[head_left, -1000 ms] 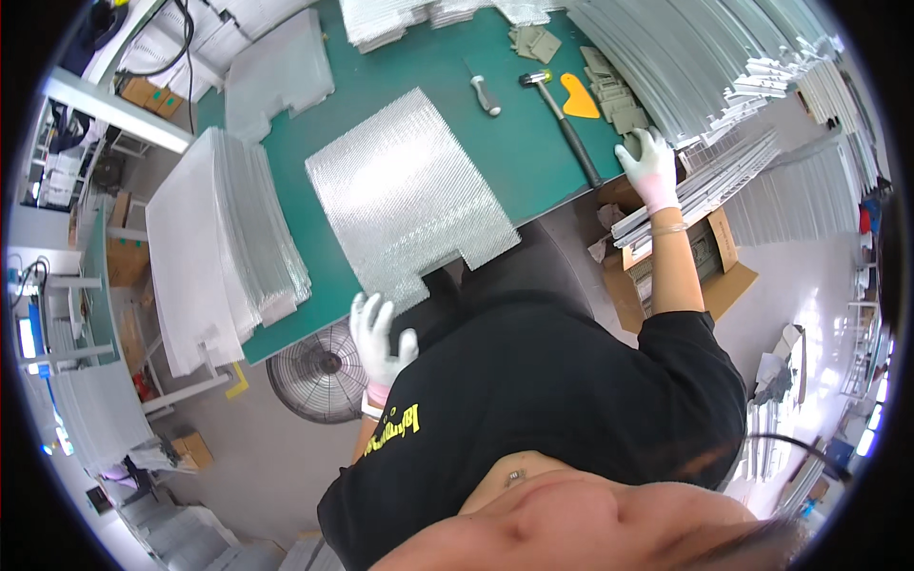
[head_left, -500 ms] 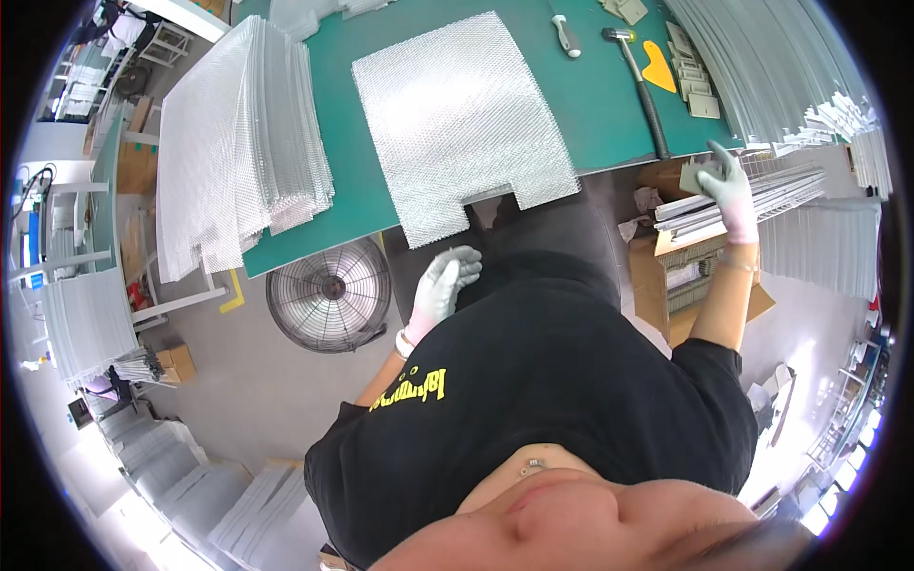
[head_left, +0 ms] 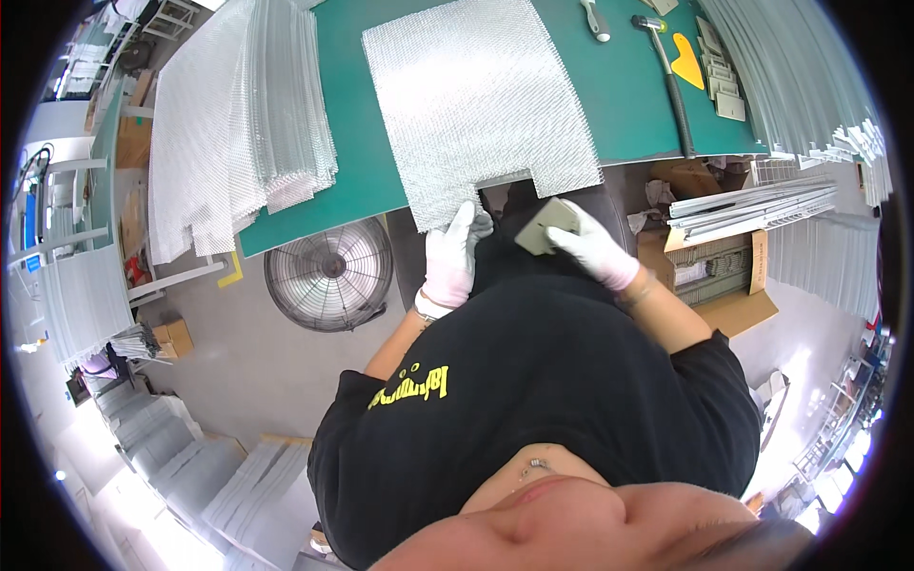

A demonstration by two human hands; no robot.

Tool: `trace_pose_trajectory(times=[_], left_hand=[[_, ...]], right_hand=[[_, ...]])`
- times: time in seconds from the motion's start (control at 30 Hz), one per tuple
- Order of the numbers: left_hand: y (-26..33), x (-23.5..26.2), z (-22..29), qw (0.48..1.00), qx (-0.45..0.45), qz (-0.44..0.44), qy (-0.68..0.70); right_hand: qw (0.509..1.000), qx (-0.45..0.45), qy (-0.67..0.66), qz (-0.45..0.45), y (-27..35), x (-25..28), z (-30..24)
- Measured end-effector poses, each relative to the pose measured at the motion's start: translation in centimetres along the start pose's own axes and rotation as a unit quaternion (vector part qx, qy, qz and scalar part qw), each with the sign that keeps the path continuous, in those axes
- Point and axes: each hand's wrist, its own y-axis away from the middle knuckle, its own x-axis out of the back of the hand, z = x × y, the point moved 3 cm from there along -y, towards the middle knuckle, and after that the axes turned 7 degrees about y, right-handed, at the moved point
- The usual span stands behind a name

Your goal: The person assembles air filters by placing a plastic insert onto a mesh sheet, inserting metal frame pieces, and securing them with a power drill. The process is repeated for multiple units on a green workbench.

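Observation:
A silvery expanded-mesh sheet (head_left: 476,95) with a rectangular notch in its near edge lies on the green tabletop (head_left: 347,181), its near tabs overhanging the table edge. At the left tab, my gloved left hand (head_left: 451,257) has its thumb along the notch side, the fingers curled and partly hidden; it appears to pinch the tab. My gloved right hand (head_left: 600,249) grips a small grey-beige rectangular plate (head_left: 546,226) in front of my body, near the notch and apart from the sheet. Thumb on top, its other fingers are mostly behind the plate.
A mesh sheet stack (head_left: 228,124) stands left. To the right lie a screwdriver (head_left: 597,21), a mallet (head_left: 669,90), a yellow scraper (head_left: 686,62) and more small plates (head_left: 721,81). Below are a floor fan (head_left: 328,276), metal strips (head_left: 752,214) and an open cardboard box (head_left: 738,309).
My right hand has swung from the right side to the middle, bringing the plate. My left hand has moved up to the sheet's left tab. The view has shifted slightly.

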Motion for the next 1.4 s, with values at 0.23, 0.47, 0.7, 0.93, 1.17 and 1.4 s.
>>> trace_pose_trajectory(times=[0.23, 0.47, 0.7, 0.93, 1.17, 1.4], left_hand=[[0.9, -1.5, 1.6, 0.992, -0.047, -0.011, -0.12], [1.1, -1.2, 1.6, 0.978, -0.075, -0.012, -0.195], [0.5, -0.2, 0.1, 0.988, -0.005, -0.069, -0.137], [0.0, -0.7, -1.1, 0.981, 0.106, -0.121, -0.112], [0.5, -1.4, -1.2, 0.987, 0.103, -0.125, -0.01], [1.0, -1.4, -1.3, 0.985, 0.114, -0.106, 0.072]], right_hand=[[0.947, -0.017, -0.308, -0.091, -2.7, -5.2, 0.8], [0.993, 0.009, -0.113, -0.038, -3.3, -4.8, -0.9], [0.999, -0.004, 0.054, -0.004, -3.2, -4.2, -2.3], [0.972, 0.04, -0.06, 0.225, -3.1, -3.0, -0.6], [0.972, 0.049, -0.107, 0.205, -3.3, -2.5, -0.5], [0.966, 0.038, -0.046, 0.253, -2.5, -3.1, -1.4]])
